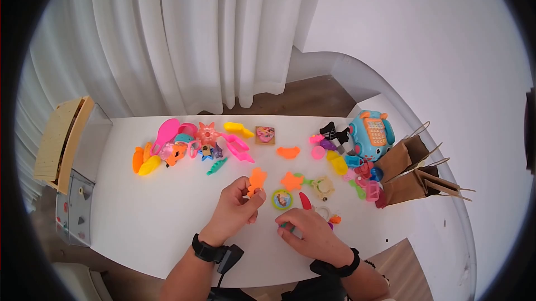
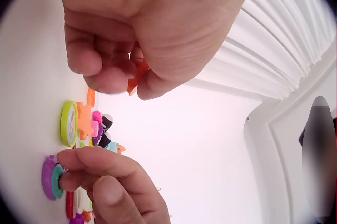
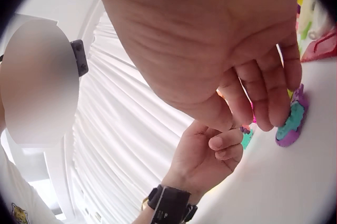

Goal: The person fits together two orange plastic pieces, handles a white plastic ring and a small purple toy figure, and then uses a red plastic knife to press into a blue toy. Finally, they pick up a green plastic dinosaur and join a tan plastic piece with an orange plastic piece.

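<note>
My left hand (image 1: 235, 210) pinches a flat orange toy piece with a lobed outline (image 1: 257, 178) between thumb and fingers, raised over the table. Most of that piece is hidden by the fingers in the left wrist view. Lower right, my right hand (image 1: 309, 235) hangs palm down with fairly straight fingers, fingertips right at a teal and purple toy (image 3: 291, 125) on the table. From the head, the hand covers much of this toy. Between the hands lies a round green-rimmed toy with a picture (image 1: 282, 199), beside an orange star-like piece (image 1: 291, 181) and a red piece (image 1: 305, 201).
At the back left lies a pile of pink, yellow and orange toys (image 1: 167, 136). A blue toy telephone (image 1: 373, 133) and brown paper bags (image 1: 403, 187) stand at the right, near more small toys. A clear box with a wooden top (image 1: 84, 206) stands left.
</note>
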`<control>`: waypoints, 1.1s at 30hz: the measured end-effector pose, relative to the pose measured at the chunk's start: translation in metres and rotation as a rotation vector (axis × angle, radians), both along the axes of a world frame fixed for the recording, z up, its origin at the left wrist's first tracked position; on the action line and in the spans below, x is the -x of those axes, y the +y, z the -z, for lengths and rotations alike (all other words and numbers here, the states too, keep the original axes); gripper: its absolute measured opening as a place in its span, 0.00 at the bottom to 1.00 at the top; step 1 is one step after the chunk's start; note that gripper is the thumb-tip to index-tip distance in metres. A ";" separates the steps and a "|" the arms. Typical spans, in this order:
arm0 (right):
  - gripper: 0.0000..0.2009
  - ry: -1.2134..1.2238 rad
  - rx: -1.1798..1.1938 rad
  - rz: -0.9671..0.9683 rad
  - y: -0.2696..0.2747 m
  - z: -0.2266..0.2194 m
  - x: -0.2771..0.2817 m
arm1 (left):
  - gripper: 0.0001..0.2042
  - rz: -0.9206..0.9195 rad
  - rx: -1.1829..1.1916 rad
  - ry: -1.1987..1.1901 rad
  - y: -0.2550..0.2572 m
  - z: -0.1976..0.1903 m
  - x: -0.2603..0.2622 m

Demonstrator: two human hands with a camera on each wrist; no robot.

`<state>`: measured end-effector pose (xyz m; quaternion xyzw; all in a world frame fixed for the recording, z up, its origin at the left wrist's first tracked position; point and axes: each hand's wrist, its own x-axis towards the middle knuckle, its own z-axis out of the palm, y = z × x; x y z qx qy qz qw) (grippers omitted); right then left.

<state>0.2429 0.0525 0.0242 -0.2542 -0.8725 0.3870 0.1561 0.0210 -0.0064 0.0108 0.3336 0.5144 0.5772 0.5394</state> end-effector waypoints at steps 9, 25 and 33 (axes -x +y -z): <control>0.14 -0.072 0.254 0.122 -0.018 -0.007 -0.052 | 0.07 -0.105 -0.112 0.280 0.004 0.018 -0.001; 0.09 0.252 -0.158 0.231 0.022 -0.019 0.035 | 0.05 -0.059 -0.071 0.177 0.003 0.017 0.000; 0.11 0.285 -0.162 0.122 0.013 0.016 0.058 | 0.11 -0.110 0.033 -0.004 0.001 0.008 0.006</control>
